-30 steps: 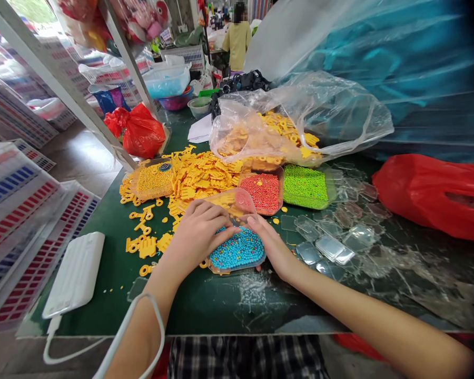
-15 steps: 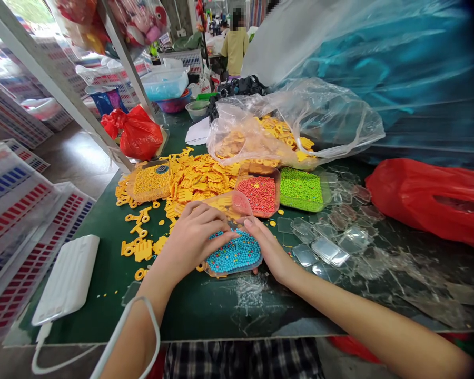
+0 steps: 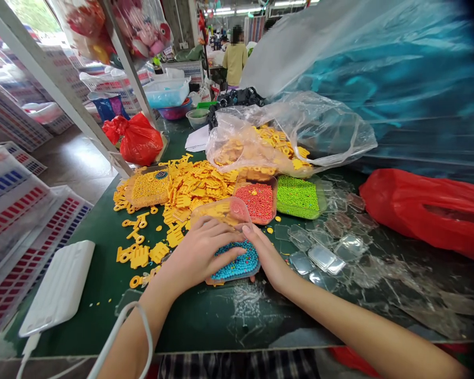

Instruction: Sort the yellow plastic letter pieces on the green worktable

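Observation:
A clear plastic box (image 3: 240, 276) of small blue beads (image 3: 231, 266), flecked with other colours, is on the table in front of me. My right hand (image 3: 270, 258) grips its right side, thumb at the upper corner and a fingertip showing below. Over the box lies my left hand (image 3: 199, 250), palm down, fingers stretched towards its far side and thumb apart above the beads. The fingertips are partly hidden. A transparent flap (image 3: 243, 208) rises behind the hands. Beyond are boxes of red beads (image 3: 256, 202) and green beads (image 3: 298, 196).
Yellow plastic pieces (image 3: 199, 181) are heaped behind, beside a box of yellow beads (image 3: 148, 188). Clear flat pieces (image 3: 324, 258) lie to the right, near a red bag (image 3: 418, 210). A white power bank (image 3: 59, 287) with a cable sits left. A person (image 3: 235, 60) stands far back.
The view has tilted up slightly, so the table appears lower. My left hand has spread flatter over the blue beads, covering more of them. My right hand keeps its hold on the box.

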Action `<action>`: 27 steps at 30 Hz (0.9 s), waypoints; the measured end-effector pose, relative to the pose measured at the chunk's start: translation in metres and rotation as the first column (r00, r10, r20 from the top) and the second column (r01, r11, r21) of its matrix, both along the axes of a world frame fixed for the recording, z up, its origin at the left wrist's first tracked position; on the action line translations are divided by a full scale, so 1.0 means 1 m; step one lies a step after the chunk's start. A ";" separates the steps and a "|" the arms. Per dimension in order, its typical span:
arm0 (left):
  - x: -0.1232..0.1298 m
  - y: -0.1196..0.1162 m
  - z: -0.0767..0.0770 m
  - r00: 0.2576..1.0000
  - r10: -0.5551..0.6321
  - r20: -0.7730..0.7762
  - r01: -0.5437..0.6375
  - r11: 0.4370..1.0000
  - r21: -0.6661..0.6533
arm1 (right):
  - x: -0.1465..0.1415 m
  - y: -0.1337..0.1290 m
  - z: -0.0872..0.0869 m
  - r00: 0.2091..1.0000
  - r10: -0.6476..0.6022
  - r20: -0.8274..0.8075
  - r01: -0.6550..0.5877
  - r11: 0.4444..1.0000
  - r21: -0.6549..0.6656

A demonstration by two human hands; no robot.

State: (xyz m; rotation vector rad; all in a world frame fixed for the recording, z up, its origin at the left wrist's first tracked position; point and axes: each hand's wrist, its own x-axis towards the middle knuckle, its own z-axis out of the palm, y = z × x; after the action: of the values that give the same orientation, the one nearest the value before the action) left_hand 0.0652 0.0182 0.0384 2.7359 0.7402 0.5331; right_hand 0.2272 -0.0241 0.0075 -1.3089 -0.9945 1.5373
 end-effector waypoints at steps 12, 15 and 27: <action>0.013 -0.010 -0.004 0.998 -0.065 -0.015 0.063 0.988 -0.141 | 0.000 0.001 -0.005 1.000 -0.028 0.007 0.029 0.999 -0.033; 0.013 -0.010 -0.006 0.998 -0.064 -0.012 0.062 0.989 -0.132 | 0.000 0.002 -0.007 0.999 -0.041 0.016 0.042 0.999 -0.024; 0.012 -0.008 -0.009 0.998 -0.067 -0.014 0.065 0.993 -0.102 | -0.001 0.000 -0.007 0.999 -0.033 -0.010 0.033 0.998 -0.047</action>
State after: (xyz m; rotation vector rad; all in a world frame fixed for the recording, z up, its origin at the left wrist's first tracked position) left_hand 0.0773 0.0102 0.0296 2.6636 0.6593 0.4449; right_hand 0.2265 -0.0237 0.0003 -1.3420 -0.9310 1.5488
